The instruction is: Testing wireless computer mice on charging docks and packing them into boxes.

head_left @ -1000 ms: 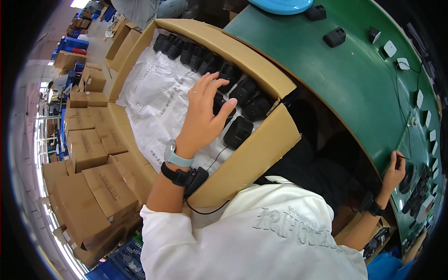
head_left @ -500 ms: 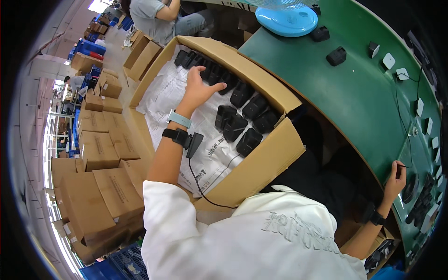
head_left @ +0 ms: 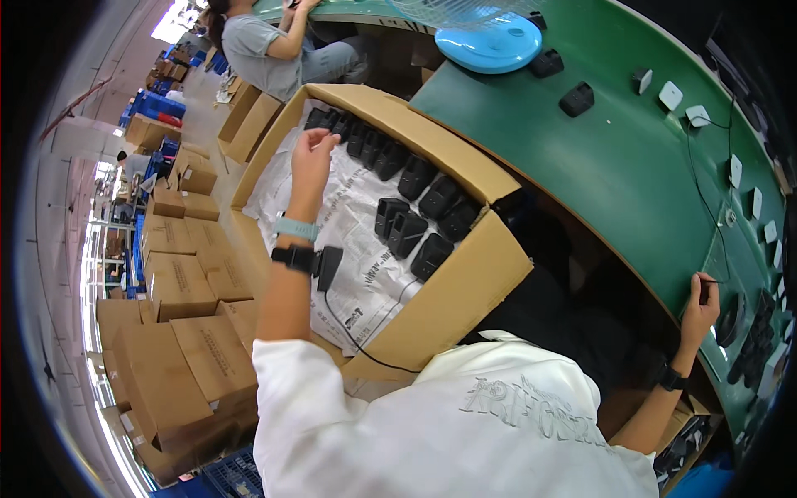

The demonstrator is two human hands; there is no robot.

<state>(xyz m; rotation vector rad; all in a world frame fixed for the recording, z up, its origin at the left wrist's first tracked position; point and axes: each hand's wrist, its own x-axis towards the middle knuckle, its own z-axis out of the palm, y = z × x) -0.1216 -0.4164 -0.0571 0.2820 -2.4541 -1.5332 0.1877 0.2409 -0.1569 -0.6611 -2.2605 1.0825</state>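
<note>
A carton (head_left: pixel 452 311) lined with white printed sheeting (head_left: pixel 349 249) holds several black plastic housings (head_left: pixel 417 176). They stand in a row along its far right side, with a few more beside the row. My left hand (head_left: pixel 310 162) is over the row's far left end, fingers bent together by the housings there. Whatever its fingertips hold, if anything, is hidden. At the bench's near edge on the right, my right hand (head_left: pixel 700 311) has thumb and fingers closed at the end of a thin black cable (head_left: pixel 712 207). Both wrists wear bands.
On the green bench (head_left: pixel 531 158) stand a blue fan base (head_left: pixel 490 46), loose black housings (head_left: pixel 577 100) and several white square pieces (head_left: pixel 670 95). Stacked cartons (head_left: pixel 178 286) fill the left. A seated person (head_left: pixel 266 50) works beyond my carton. A black cord hangs from my left wrist.
My left hand has moved left along the row, and its spread fingers have come together. The head view has shifted a little. My right hand stays at the bench edge.
</note>
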